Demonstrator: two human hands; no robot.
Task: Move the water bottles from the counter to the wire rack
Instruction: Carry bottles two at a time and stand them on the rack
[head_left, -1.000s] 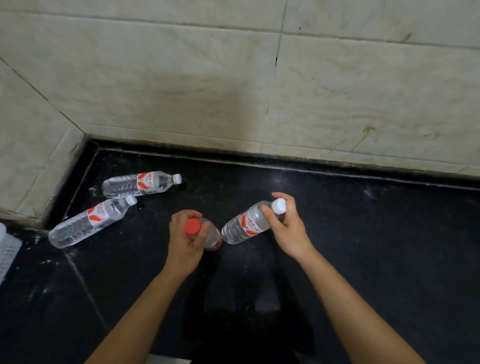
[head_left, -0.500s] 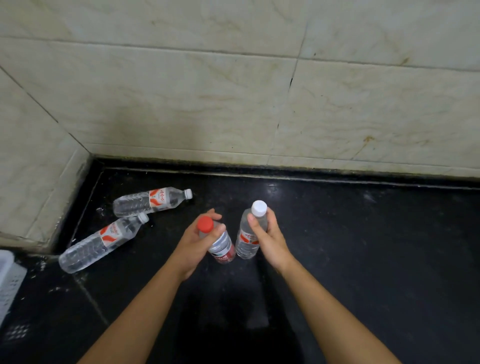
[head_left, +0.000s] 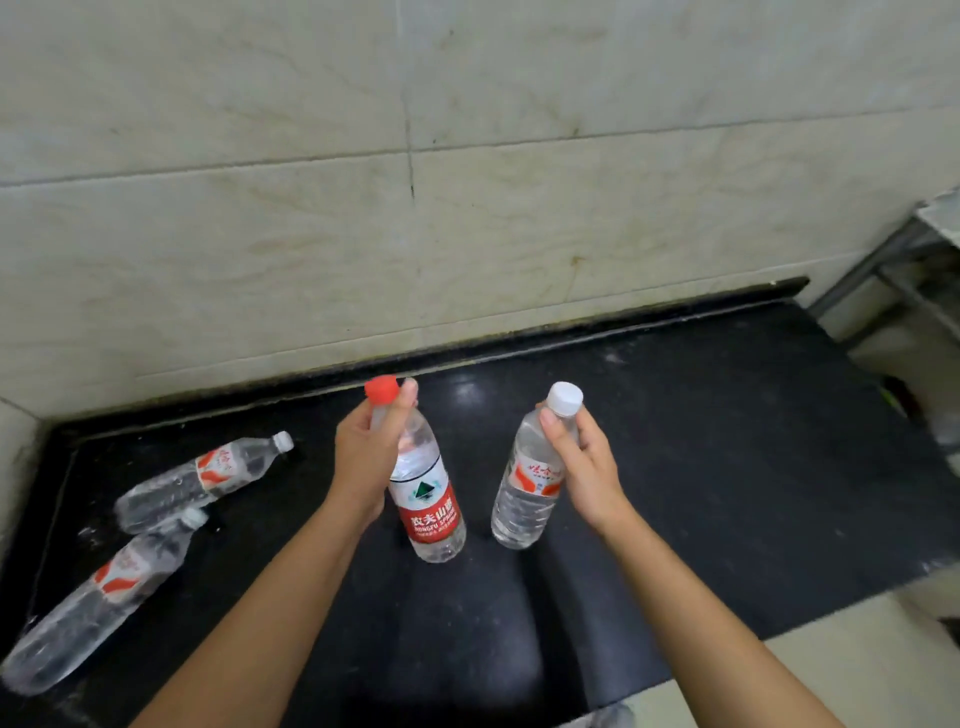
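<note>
The left hand is closed round the neck of the red-capped bottle; the right hand grips the white-capped bottle likewise. Both bottles hang near-upright, seemingly just above the black counter. At nine o'clock two clear bottles lie flat. The wire rack stands at two o'clock.

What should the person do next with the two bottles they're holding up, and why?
Probably carry both to the right. The left hand has the red-capped bottle and the right hand the white-capped bottle, each with a grip at the neck, while a metal rack shows at the right edge. Two more bottles lie on the counter.
</note>
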